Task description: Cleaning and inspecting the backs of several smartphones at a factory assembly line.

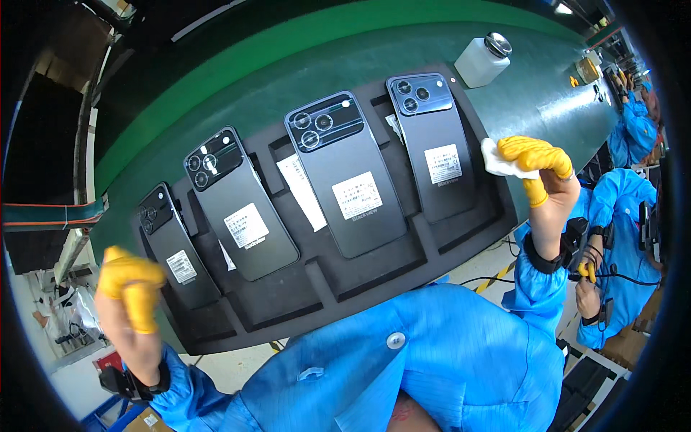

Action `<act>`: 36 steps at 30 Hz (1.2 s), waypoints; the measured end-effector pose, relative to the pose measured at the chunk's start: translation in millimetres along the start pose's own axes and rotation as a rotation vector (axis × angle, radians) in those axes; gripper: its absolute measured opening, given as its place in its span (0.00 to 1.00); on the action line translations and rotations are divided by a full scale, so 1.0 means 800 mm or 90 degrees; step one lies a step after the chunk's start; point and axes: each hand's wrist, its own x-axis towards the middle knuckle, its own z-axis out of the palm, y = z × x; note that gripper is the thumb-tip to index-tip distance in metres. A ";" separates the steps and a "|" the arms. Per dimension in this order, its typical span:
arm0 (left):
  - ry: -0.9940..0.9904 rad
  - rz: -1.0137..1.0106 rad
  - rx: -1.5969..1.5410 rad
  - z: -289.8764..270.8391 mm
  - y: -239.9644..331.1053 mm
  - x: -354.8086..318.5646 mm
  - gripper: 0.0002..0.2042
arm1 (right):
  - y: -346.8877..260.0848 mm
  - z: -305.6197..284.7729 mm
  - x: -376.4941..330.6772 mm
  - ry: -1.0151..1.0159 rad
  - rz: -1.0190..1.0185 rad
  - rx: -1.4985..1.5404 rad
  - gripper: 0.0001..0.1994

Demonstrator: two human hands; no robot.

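In the head view, the right hand, its fingers capped in yellow finger cots, is raised beside the right end of a black foam tray, and its grip is pinched together on a small white wiping cloth, which sticks out to the left of the fingertips. The cloth hangs just beside the right edge of the rightmost phone, apart from it as far as can be told. The left hand, also in yellow cots, is lifted at the tray's left end with its fingers curled together into a loose fist around nothing that shows; it is nearest to the leftmost phone. The tray lies on a dark green table and carries 4 dark phones lying face down in slots, camera blocks toward the far side, each with a white sticker on its back: the leftmost, a second phone, a third phone and the rightmost phone. White paper slips lie in the gaps between some of them. A white plastic bottle with a metal cap stands on the table beyond the tray, well apart from both hands. Both forearms wear blue sleeves with black wrist straps. At the right edge, another person in blue is at work.
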 end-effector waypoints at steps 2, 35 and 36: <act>0.108 -0.162 -0.058 -0.028 -0.052 -0.048 0.09 | 0.005 -0.001 -0.008 0.046 0.013 0.013 0.06; 0.502 -0.560 -0.188 -0.091 -0.218 -0.223 0.18 | 0.115 -0.104 -0.069 0.347 0.138 0.029 0.13; 0.500 -0.517 -0.168 -0.081 -0.223 -0.217 0.16 | 0.110 -0.104 -0.069 0.349 0.134 0.012 0.12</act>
